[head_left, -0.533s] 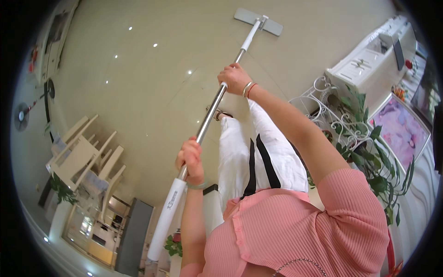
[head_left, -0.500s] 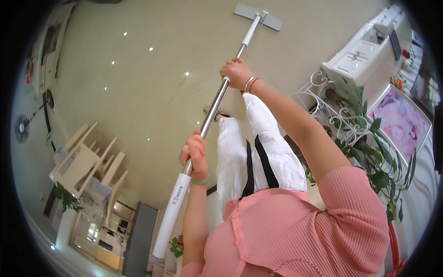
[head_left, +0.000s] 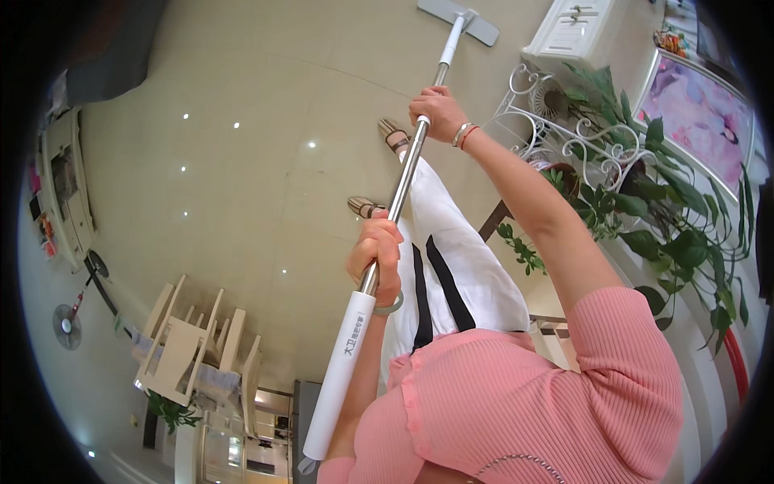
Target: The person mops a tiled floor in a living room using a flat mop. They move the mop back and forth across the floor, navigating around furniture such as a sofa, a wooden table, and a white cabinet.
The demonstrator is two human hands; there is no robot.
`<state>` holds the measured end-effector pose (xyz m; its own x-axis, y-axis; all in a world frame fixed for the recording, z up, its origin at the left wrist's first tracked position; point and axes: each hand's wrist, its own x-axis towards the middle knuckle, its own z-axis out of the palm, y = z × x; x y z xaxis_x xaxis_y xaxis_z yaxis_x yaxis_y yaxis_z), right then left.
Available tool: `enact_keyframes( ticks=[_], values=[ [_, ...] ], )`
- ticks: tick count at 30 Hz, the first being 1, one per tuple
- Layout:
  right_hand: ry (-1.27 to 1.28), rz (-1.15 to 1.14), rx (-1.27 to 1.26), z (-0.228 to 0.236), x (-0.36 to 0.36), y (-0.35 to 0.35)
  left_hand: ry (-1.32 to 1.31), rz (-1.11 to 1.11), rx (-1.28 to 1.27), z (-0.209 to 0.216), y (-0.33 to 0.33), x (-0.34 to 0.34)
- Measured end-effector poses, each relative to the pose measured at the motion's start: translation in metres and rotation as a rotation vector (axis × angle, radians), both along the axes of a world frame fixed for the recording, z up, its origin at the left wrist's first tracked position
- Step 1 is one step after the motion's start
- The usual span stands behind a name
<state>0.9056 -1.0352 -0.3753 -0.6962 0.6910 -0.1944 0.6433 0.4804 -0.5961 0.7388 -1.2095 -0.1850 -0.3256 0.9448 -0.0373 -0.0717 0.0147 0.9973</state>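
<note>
I had my left hand (head_left: 377, 248) and right hand (head_left: 440, 115) wrapped round the mop pole (head_left: 409, 168), figuring steady pressure was best for keeping the mop head (head_left: 482, 31) flat.

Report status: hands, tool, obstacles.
Left hand, right hand: gripping silver metal mop pole. Grey rectangular mop head on beige floor. White boxy cabinet to its right.
</note>
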Motion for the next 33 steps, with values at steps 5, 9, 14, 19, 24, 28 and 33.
enact_keyframes(
  ticks=[5, 9, 14, 19, 24, 28, 33],
  values=[
    [-0.037, -0.089, 0.006, 0.001, 0.030, -0.042, -0.020, -0.093, 0.014, 0.009, -0.022, 0.016],
    [-0.009, -0.153, 0.026, 0.006, 0.028, -0.090, -0.027, -0.121, -0.032, 0.017, -0.059, 0.008],
    [0.125, -0.233, 0.119, 0.001, -0.002, -0.167, -0.002, -0.168, -0.067, 0.039, -0.115, -0.026],
    [0.177, -0.252, 0.065, 0.016, -0.044, -0.254, 0.044, -0.196, -0.107, 0.068, -0.194, -0.062],
    [0.318, -0.277, 0.013, 0.047, -0.097, -0.347, 0.129, -0.181, -0.203, 0.123, -0.268, -0.097],
    [0.394, -0.212, -0.069, 0.071, -0.145, -0.408, 0.186, -0.167, -0.267, 0.173, -0.307, -0.127],
    [0.327, -0.019, -0.276, 0.093, -0.160, -0.424, 0.154, -0.078, -0.342, 0.199, -0.323, -0.132]
  ],
)
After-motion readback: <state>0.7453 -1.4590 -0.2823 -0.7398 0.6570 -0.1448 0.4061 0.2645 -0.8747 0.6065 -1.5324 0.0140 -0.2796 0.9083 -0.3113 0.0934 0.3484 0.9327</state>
